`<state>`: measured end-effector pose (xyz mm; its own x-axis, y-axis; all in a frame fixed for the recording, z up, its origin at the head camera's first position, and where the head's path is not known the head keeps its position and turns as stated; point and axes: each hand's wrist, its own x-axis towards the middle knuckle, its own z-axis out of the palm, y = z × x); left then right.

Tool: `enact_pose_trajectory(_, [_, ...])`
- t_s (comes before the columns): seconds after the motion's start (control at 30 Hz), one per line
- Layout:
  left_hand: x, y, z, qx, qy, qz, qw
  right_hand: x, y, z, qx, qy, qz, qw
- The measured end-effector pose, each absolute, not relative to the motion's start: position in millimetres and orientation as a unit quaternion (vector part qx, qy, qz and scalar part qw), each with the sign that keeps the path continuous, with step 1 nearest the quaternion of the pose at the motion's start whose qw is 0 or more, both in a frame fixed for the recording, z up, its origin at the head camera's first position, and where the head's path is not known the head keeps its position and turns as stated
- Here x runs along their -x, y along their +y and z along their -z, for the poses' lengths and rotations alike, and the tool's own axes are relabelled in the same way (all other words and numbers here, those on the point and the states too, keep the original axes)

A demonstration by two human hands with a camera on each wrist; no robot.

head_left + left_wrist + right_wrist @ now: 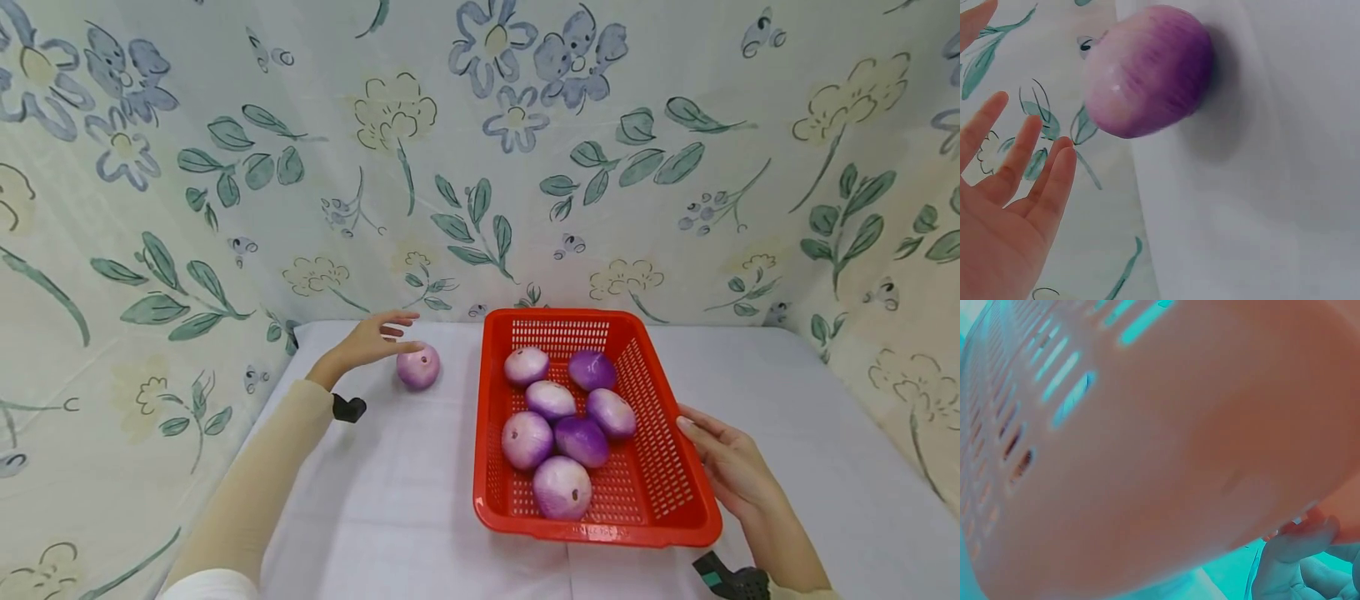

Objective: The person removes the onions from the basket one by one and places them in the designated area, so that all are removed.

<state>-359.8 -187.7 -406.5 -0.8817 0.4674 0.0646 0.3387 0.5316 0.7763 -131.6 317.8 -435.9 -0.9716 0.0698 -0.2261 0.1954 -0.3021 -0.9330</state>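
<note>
Gripping basket (637, 536): right hand (731, 462) | left hand (363, 342): relaxed | left-wrist view: gap to lone onion (1150, 72); head view: overlap

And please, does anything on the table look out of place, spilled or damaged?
One round purple vegetable looks out of place: it lies alone on the white cloth, left of the red basket, while seven similar ones are inside. I see no spill or clear damage.
</note>
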Motion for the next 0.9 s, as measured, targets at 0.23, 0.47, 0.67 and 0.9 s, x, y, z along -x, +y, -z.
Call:
enact_pose_trajectory(0.23, [350.2, -168.7, 374.0, -0.285, 0.847, -0.442, 0.079, 131.2, 318.6, 436.8, -0.108, 0.586, 0.802, 0.039])
enact_pose_trajectory(0.47, [334.3, -139.1, 346.7, -0.359, 0.818, -0.436, 0.11, 131.2, 318.2, 438.3, -0.102, 0.588, 0.802, 0.036])
enact_pose_trajectory(0.67, [316.4, -105.2, 331.6, -0.417, 0.8, -0.395, 0.173, 130.2, 317.0, 437.1, -0.11, 0.603, 0.79, 0.035])
enact_pose_trajectory(0.9, [299.6, -60.9, 324.5, -0.493, 0.761, -0.339, 0.25, 129.9, 317.2, 435.3, -0.115, 0.605, 0.787, 0.036])
